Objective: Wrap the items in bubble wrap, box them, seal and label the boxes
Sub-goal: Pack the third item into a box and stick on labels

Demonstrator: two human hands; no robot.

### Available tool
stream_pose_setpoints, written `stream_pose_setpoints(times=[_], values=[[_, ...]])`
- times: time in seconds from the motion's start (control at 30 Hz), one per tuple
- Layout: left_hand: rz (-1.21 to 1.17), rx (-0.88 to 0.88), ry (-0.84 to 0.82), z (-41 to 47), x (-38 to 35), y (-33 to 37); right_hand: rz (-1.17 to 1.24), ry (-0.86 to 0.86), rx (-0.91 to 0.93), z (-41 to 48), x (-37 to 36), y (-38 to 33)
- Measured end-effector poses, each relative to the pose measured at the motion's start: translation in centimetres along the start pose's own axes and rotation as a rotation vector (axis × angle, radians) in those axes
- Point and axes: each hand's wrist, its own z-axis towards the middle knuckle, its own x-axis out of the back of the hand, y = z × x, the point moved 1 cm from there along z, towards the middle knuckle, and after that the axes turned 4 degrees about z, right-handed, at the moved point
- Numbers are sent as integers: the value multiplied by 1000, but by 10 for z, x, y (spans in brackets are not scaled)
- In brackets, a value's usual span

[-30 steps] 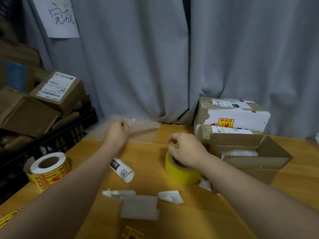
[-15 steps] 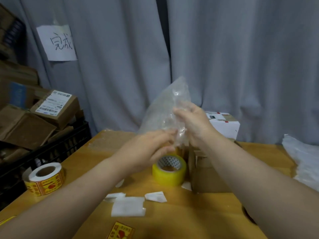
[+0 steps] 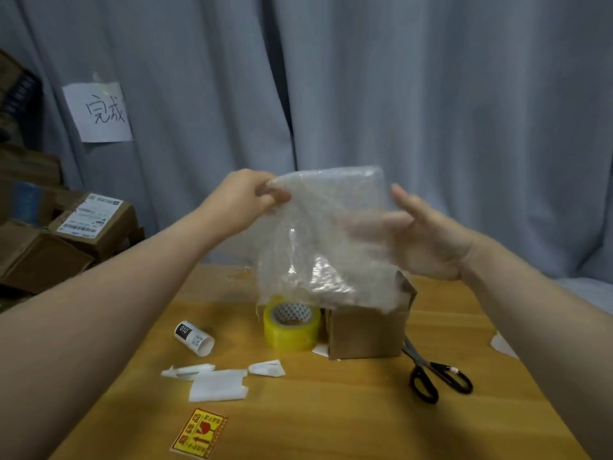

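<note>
Pinching the top corner of the bubble wrap [image 3: 318, 234], the left hand [image 3: 242, 200] holds it above a box [image 3: 365, 333]; the right hand [image 3: 428, 237] rests straight, spread fingers against it.

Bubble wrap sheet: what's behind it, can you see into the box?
The left hand pinches the bubble wrap by a corner. Through it, fingers of the right hand show blurred. Its lower part covers the top of the cardboard box, hiding the contents.

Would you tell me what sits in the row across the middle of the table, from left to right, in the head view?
First the small white tube, then the yellow tape roll, the cardboard box, and the black-handled scissors.
</note>
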Motion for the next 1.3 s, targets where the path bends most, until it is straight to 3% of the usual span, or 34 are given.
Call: stream_pose_setpoints(times=[0.07, 0.13, 0.2, 0.3, 0.37, 0.47, 0.57, 0.67, 0.8, 0.97, 1.1, 1.2, 1.23, 1.3], values=[[-36, -43, -41, -1, 2, 16, -188, -178, -90, -8, -14, -1], [29, -80, -99, -2, 3, 26, -372, -33, -64, -5, -24, 0], [44, -69, -104, -3, 4, 29, -397, 262, 87, 4, -18, 2], [-144, 63, -26, -8, 8, 19, 18, 709, 178, 3, 3, 9], [-308, 134, 59, -14, 4, 15, 218, 793, 118, -1, 10, 17], [-436, 169, 125, -25, -14, 18, 312, 656, -52, -2, 3, 32], [-475, 165, 102, -34, -33, 24, 414, 512, -84, -4, -5, 30], [-512, 224, 44, -41, -41, 20, 297, 603, -85, -8, 1, 25], [-656, 295, -201, -51, -42, 16, 68, 740, 24, -22, 9, 29], [-1019, 321, -277, -61, -49, 10, 265, 568, 122, -40, 15, 47], [-1195, 461, -308, -62, -53, 6, 290, 506, 59, -48, 14, 57], [-1115, 491, -431, -61, -49, 4, 396, 390, -4, -50, 14, 54], [-1003, 465, -459, -61, -50, 4, 339, 380, -48, -48, 16, 53], [-739, 350, -494, -62, -55, 6, -19, 447, -144, -41, 22, 60]])
